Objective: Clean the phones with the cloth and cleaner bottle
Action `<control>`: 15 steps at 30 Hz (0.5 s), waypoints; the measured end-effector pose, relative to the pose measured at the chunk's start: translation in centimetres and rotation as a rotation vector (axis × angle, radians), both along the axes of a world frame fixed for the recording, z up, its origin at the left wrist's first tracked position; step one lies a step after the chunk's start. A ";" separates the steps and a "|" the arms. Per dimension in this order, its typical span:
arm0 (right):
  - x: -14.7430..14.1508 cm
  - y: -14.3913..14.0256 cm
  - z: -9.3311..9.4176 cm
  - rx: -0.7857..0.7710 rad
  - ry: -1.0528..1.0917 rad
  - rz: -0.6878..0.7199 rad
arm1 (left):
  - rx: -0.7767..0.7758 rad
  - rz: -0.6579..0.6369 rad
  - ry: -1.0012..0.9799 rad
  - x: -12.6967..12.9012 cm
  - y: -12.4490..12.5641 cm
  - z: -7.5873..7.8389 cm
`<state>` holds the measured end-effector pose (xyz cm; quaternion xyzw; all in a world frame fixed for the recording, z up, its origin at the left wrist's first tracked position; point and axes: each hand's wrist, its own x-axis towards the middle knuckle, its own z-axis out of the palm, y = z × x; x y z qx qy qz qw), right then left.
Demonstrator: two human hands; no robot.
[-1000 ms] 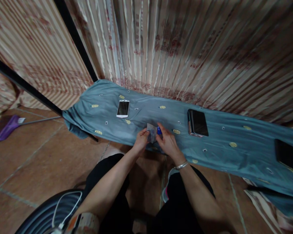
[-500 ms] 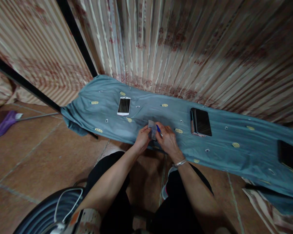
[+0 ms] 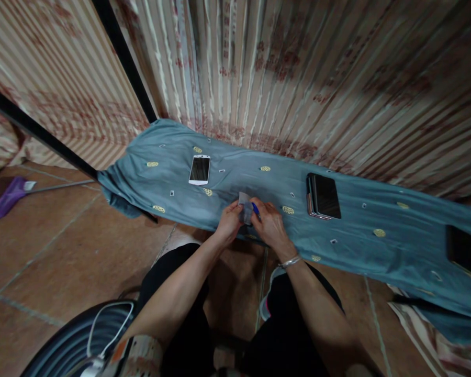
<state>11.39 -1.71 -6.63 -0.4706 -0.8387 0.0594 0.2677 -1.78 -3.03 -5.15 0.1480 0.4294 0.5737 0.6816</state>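
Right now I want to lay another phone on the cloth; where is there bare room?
The blue cloth lies bare between the white phone and the dark phone stack, and between that stack and the black phone. Crowded only at the near edge, where the left hand and right hand hold a small packet.

My arms are bare. I wear a thin silver bracelet point(image 3: 290, 261) on my right wrist, black trousers point(image 3: 172, 293) on both legs, and a patterned sleeve point(image 3: 135, 356) on my left arm.

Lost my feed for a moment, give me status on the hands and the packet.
Left hand grip on small clear packet. Right hand pinching blue-tipped piece at packet's edge. Both over blue cloth; phone stack apart, right.
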 end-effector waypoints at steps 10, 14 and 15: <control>3.9 3.0 -1.3 -0.021 0.044 -0.138 | 0.002 0.000 0.007 -0.5 0.1 -0.6; 4.6 3.8 -1.3 0.015 0.149 -0.211 | -0.020 0.018 -0.004 -0.8 0.1 -0.3; 4.4 3.6 -1.2 0.010 0.200 -0.210 | -0.017 0.024 -0.011 -0.9 0.1 -0.2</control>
